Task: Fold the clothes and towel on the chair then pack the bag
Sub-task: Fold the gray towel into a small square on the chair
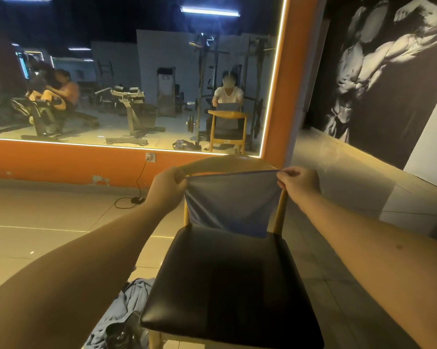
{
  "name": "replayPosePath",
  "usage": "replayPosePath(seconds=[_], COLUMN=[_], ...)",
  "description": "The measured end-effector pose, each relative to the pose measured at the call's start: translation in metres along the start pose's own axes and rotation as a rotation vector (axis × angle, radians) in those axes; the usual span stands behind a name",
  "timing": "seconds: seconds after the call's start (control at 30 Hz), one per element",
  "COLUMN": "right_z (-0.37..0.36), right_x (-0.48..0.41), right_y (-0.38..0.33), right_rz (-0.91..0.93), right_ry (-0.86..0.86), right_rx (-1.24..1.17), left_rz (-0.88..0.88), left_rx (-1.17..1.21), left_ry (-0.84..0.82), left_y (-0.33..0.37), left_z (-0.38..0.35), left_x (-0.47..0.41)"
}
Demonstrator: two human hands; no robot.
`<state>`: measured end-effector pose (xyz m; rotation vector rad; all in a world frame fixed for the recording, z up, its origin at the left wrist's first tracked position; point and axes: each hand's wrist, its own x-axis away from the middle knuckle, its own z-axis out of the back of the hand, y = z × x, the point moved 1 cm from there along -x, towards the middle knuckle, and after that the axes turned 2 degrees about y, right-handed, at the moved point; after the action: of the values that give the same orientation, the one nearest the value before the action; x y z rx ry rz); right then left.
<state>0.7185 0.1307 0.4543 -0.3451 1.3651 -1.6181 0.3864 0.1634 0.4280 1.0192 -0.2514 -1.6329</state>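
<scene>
Pinching the upper left corner of a blue cloth [232, 200] between the thumb and curled fingers of the left hand [165, 186]. Pinching the upper right corner the same way with the right hand [299, 183]. Stretching both arms forward, hands well apart, and pulling the top edge into a nearly straight line between them.

Holding the cloth flat in front of the backrest of a wooden chair [225, 285], just below the curved top rail, with folds running down from both corners toward the middle. Letting the lower edge hang to the rear of the black padded seat, the lower right corner touching it or nearly so.

Leaving a crumpled pile of blue-grey fabric [134, 298] lying on the tiled floor [36, 222] just left of the chair's front leg, with something dark and shiny in it, too dim to identify.

Facing an orange wall [61, 165] carrying a large mirror [136, 71] edged with a glowing light strip. Seeing in it gym machines and a person in a white top holding a cloth over a wooden chair. Looking past a wall socket [150, 157] with a black cable [140, 182] trailing down to the floor. Standing left of a black-and-white mural [376, 84] of a muscular torso.
</scene>
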Motion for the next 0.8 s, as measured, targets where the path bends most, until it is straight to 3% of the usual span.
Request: replayPosePath(seconds=[0.1, 0.3, 0.43, 0.6, 0.7, 0.8], right_z=[-0.002, -0.002, 0.002, -0.005, -0.024, -0.051], right_x=[0.023, 0.113, 0.155, 0.158, 0.138, 0.109], right_y=[0.034, 0.137, 0.169, 0.180, 0.182, 0.187], right_rz=[-0.003, -0.138, -0.173, -0.285, -0.290, -0.250], right_ry=[-0.135, -0.563, -0.837, -1.005, -0.873, -0.553], right_rx=[0.090, 0.428, 0.613, 0.628, 0.588, 0.550], left_rz=[-0.011, -0.004, -0.116, -0.282, -0.197, 0.029], left_rx=[-0.055, -0.366, -0.533, -0.551, -0.466, -0.379], left_ry=[-0.123, -0.592, -0.781, -0.957, -0.977, -0.735], left_y=[-0.024, -0.090, -0.100, -0.093, -0.096, -0.116], left_z=[-0.014, -0.051, -0.056, -0.047, -0.052, -0.080], left_x=[0.039, 0.144, 0.182, 0.186, 0.173, 0.144])
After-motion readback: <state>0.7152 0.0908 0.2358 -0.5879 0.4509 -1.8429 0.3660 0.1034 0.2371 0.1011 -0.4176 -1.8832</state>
